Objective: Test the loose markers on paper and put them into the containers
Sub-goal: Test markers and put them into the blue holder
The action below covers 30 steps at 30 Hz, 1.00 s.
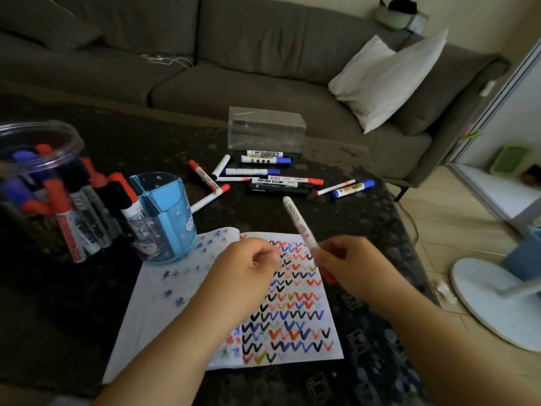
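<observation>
right hand [348,265] grips white marker [298,221] | left hand [248,268] curled, contents unclear | loose markers [263,177] beyond paper [292,332] | blue cup [167,218] on its corner

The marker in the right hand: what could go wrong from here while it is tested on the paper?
1. The paper is nearly full of marks, so a new stroke from the marker in the right hand may be hard to see.
2. The left hand hovers over inked rows and might smear them.

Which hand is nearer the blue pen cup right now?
Left. The left hand is over the paper just right of the blue pen cup, pinching something small. The right hand is farther right across the sheet, its grip on a white marker.
</observation>
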Available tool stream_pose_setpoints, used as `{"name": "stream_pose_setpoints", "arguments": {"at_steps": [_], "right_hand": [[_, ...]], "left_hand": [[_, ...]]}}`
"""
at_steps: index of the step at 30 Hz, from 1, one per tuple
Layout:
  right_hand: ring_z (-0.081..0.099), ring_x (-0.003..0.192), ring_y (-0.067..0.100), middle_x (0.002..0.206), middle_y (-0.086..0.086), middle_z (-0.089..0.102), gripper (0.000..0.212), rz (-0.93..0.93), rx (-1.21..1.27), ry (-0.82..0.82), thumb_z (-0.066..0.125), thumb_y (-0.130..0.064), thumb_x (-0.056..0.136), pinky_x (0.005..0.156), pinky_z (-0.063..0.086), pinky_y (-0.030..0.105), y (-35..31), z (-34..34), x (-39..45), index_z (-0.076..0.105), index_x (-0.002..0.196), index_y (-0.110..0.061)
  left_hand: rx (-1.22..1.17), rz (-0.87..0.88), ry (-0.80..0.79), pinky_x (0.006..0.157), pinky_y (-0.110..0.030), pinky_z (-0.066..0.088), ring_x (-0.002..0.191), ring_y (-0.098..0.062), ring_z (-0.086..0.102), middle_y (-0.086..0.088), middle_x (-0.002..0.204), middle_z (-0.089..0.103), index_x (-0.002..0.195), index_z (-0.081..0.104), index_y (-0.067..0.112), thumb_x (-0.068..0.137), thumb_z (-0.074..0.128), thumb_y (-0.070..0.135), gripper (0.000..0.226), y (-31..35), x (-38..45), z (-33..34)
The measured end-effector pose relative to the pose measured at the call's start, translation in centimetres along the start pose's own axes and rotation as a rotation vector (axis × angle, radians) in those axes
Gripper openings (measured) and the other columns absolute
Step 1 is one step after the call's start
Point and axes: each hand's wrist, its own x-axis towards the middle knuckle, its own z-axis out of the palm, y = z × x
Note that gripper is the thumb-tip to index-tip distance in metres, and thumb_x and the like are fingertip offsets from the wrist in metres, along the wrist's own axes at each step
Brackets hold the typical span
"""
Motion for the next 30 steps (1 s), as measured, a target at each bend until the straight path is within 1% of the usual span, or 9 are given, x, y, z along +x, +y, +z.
{"name": "stream_pose_setpoints", "arguments": {"at_steps": [4,7,9,12,15,17,21,24,30], "right_hand": [[0.064,0.058,0.001,0.069,-0.004,0.07,0.006,-0.028,0.356,-0.061,0.063,-0.034,0.086,0.057,0.053,0.016,-0.9,2.1,-5.1,0.062,0.09,-0.029],[0.065,0.057,0.01,0.07,0.002,0.072,0.021,-0.124,0.529,-0.095,0.069,-0.023,0.082,0.062,0.055,0.023,-0.9,3.4,-7.1,0.057,0.098,-0.025],[0.067,0.059,0.018,0.076,0.007,0.071,0.023,-0.22,0.581,-0.091,0.071,-0.016,0.081,0.065,0.057,0.031,-1.1,4.0,-7.5,0.057,0.097,-0.026],[0.068,0.061,0.018,0.081,0.005,0.068,0.019,-0.363,0.575,-0.122,0.069,-0.011,0.083,0.065,0.057,0.03,-1.1,4.5,-7.1,0.063,0.096,-0.024],[0.068,0.075,0.016,0.091,0.006,0.068,0.03,-0.456,0.611,-0.245,0.074,-0.015,0.075,0.074,0.056,0.03,-0.9,4.4,-6.7,0.063,0.102,-0.022],[0.067,0.087,0.012,0.1,-0.003,0.068,0.047,-0.513,0.521,-0.268,0.083,-0.018,0.066,0.083,0.054,0.027,-0.6,4.3,-6.6,0.061,0.107,-0.028],[0.064,0.087,0.003,0.095,-0.014,0.067,0.052,-0.694,0.264,-0.044,0.086,-0.039,0.058,0.081,0.049,0.015,0.1,4.4,-6.4,0.06,0.104,-0.036],[0.059,0.083,-0.001,0.096,-0.011,0.065,0.054,-0.862,0.105,0.083,0.073,-0.053,0.063,0.078,0.047,0.012,0.8,4.7,-6.2,0.058,0.111,-0.031],[0.048,0.082,-0.007,0.094,-0.002,0.066,0.054,-0.979,-0.023,0.184,0.063,-0.05,0.076,0.081,0.04,0.006,1.0,5.3,-6.1,0.065,0.113,-0.011]], "left_hand": [[-0.266,-0.174,-0.042,0.088,-0.037,0.053,0.087,-0.009,0.065,0.011,0.092,0.069,0.096,0.066,0.029,0.091,0.053,0.041,0.018,0.0,-0.7,0.5],[-0.433,-0.267,-0.089,0.089,-0.042,0.052,0.092,-0.018,0.066,0.003,0.089,0.073,0.088,0.073,0.026,0.081,0.065,0.046,0.022,-0.3,-1.2,0.5],[-0.494,-0.293,-0.111,0.086,-0.04,0.052,0.088,-0.02,0.066,0.0,0.082,0.073,0.086,0.074,0.022,0.081,0.068,0.037,0.017,-0.5,-1.1,0.4],[-0.669,-0.319,-0.107,0.068,-0.03,0.049,0.067,-0.016,0.062,-0.003,0.066,0.068,0.077,0.069,0.012,0.085,0.063,0.015,0.011,-0.1,-0.9,-0.2],[-0.743,-0.318,-0.171,0.072,-0.037,0.05,0.069,-0.021,0.062,-0.009,0.066,0.065,0.075,0.067,0.007,0.087,0.057,0.014,0.017,-0.1,-0.5,-0.8],[-0.755,-0.316,-0.206,0.08,-0.04,0.051,0.073,-0.023,0.063,-0.011,0.07,0.065,0.08,0.065,0.004,0.089,0.054,0.014,0.018,-0.2,-0.4,-1.0],[-0.752,-0.287,-0.261,0.085,-0.043,0.049,0.072,-0.023,0.063,-0.01,0.068,0.065,0.084,0.064,0.001,0.083,0.056,0.018,0.019,-0.3,-0.6,-0.8],[-0.78,-0.284,-0.286,0.083,-0.038,0.05,0.071,-0.02,0.063,-0.009,0.071,0.066,0.085,0.066,0.002,0.075,0.058,0.019,0.021,-0.3,-0.9,-0.8],[-0.813,-0.293,-0.307,0.074,-0.027,0.051,0.074,-0.017,0.061,-0.01,0.076,0.066,0.088,0.067,0.002,0.079,0.056,0.015,0.019,-0.4,-1.2,-0.9]]}}
